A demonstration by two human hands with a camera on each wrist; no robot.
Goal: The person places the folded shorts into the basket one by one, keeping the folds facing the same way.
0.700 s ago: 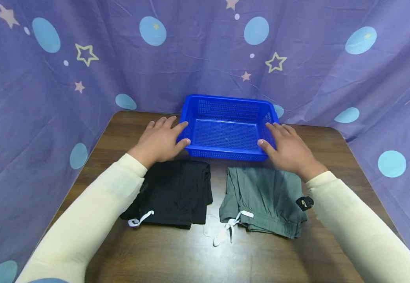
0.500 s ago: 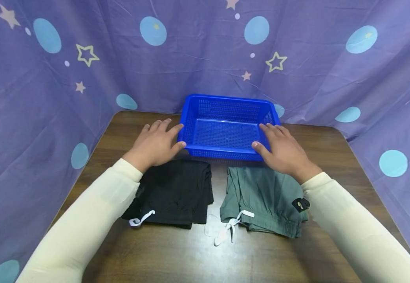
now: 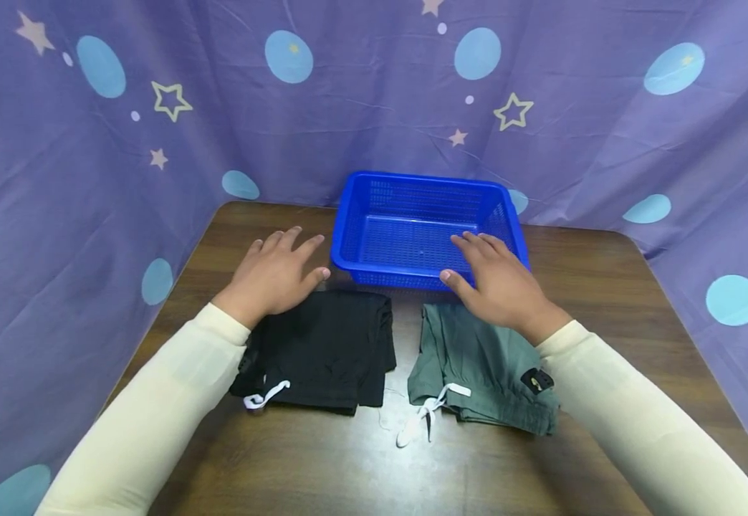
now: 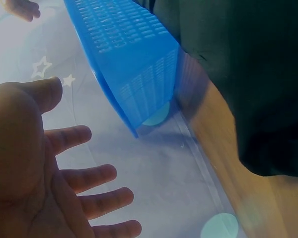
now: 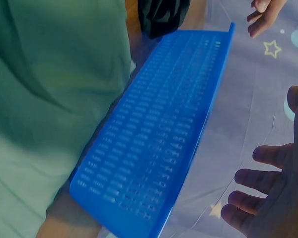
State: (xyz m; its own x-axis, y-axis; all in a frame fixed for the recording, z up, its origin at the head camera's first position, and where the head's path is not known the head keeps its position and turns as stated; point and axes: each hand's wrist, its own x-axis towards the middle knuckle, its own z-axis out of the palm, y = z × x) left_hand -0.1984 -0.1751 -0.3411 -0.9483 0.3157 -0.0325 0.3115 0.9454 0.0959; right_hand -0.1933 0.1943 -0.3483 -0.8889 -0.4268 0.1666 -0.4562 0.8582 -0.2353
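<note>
A blue plastic basket [image 3: 420,279] with perforated sides stands at the back of the table, nothing inside it. My left hand [image 3: 274,276], fingers spread, hovers left of the basket and over the back edge of a folded black garment [image 3: 322,351] with a white drawstring. Above the basket's front right part is my right hand [image 3: 499,283], its fingers extended, holding nothing. Folded green shorts [image 3: 477,365] with a white drawstring and a black tag lie beneath the right wrist. Both wrist views show the palms apart from the basket, with gaps between the fingers.
The brown wooden table [image 3: 413,480] carries the two garments side by side in front of the basket. A purple curtain [image 3: 361,93] with stars and blue ovals hangs behind and along both sides. A loose thread lies between the garments.
Both hands have shifted left and slightly toward the body; the left has drawn away from the basket's left rim, the right has come inward over its front. The head view has turned slightly left.
</note>
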